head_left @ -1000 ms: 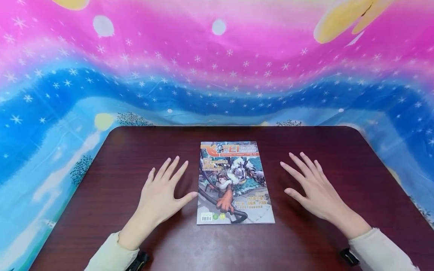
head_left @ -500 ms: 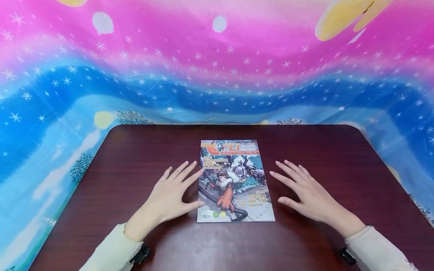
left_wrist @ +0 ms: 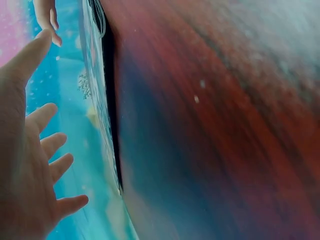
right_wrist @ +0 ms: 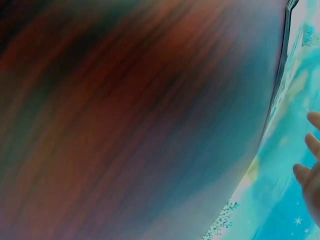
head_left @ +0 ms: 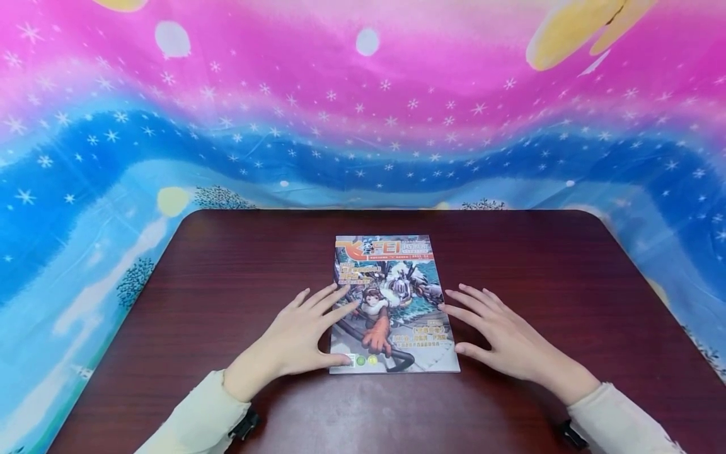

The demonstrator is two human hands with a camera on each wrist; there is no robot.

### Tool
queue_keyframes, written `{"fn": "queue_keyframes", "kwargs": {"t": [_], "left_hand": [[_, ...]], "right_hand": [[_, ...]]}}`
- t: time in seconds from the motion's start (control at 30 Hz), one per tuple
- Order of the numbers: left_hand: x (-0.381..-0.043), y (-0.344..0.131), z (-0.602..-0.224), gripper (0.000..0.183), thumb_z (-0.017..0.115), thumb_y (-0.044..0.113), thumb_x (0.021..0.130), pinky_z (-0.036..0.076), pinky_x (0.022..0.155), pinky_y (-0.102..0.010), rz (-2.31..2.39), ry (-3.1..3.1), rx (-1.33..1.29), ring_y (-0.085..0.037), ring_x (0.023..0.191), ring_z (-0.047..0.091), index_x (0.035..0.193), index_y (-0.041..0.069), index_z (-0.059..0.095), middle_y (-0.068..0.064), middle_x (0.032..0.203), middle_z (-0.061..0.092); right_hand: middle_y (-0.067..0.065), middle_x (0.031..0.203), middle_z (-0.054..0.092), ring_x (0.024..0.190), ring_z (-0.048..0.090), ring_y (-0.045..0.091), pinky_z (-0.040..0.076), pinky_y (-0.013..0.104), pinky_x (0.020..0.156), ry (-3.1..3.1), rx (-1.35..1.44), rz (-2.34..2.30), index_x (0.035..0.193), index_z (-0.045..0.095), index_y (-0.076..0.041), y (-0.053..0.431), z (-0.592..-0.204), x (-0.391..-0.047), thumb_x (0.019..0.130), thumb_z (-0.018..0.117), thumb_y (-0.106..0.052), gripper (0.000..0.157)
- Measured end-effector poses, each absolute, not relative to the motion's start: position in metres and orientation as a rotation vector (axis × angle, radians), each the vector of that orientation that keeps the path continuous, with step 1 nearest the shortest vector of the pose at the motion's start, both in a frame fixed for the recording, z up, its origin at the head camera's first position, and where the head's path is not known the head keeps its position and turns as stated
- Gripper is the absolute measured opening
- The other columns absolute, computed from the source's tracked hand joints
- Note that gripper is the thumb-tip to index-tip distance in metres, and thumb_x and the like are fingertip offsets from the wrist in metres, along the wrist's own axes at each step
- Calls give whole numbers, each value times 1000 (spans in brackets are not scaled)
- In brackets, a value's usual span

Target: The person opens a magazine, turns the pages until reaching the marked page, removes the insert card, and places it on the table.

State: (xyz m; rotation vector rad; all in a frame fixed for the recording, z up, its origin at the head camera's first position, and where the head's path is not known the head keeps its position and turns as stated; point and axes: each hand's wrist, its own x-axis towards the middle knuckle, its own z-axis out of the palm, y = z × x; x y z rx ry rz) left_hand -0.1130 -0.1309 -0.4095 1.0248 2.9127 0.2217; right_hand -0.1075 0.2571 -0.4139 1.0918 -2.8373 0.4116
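Observation:
A magazine (head_left: 405,318) with a colourful illustrated cover lies flat and closed near the middle of the dark wooden table (head_left: 238,265). My left hand (head_left: 292,334) hovers over its left edge, fingers straight and spread, thumb above the lower left corner. In the left wrist view, that hand (left_wrist: 25,165) shows a gap above the magazine's thin edge (left_wrist: 111,100). On the other side, my right hand (head_left: 510,337) reaches its spread fingertips to the right edge in the head view. Only some fingers of the right hand (right_wrist: 311,175) show in the right wrist view, apart from the magazine.
A pink and blue patterned cloth (head_left: 363,126) hangs behind and around the table. Light sleeves (head_left: 193,413) cover both forearms, with a dark strapped device (head_left: 245,424) under each wrist.
Both hands have moved inward toward each other, from beside the magazine to its left and right edges. The magazine has stayed in place on the table.

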Motion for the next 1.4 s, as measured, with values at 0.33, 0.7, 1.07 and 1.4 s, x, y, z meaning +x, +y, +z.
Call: {"fn": "queue_keyframes", "kwargs": {"t": [0.33,0.7,1.07,1.4], "left_hand": [[-113,-120,-414,89,64,72,81,25,114,-57,298,2815,1110,-25,148,24,154,31,37,-1,161,29],[-114,-117,-419,86,64,71,82,25,115,-55,312,2738,1074,-24,146,28,153,30,39,0,159,33],[-111,-116,-422,85,66,70,80,26,115,-52,275,2727,1059,-25,144,31,150,28,44,-1,157,37],[-111,-114,-422,80,71,64,80,31,113,-50,286,2745,1085,-28,143,33,146,23,51,-3,156,39]], "right_hand": [[3,152,44,141,36,29,26,57,111,-2857,1127,440,142,54,-26,248,-418,-105,84,77,-45,66],[6,150,46,139,40,29,31,57,109,-2914,1164,498,143,54,-23,245,-422,-103,78,83,-43,74],[11,148,47,135,44,33,40,56,104,-3031,1149,443,137,60,-19,235,-419,-107,77,83,-41,68],[12,146,49,134,45,33,42,54,103,-3010,1128,404,133,63,-16,231,-418,-104,76,84,-38,65]]}}
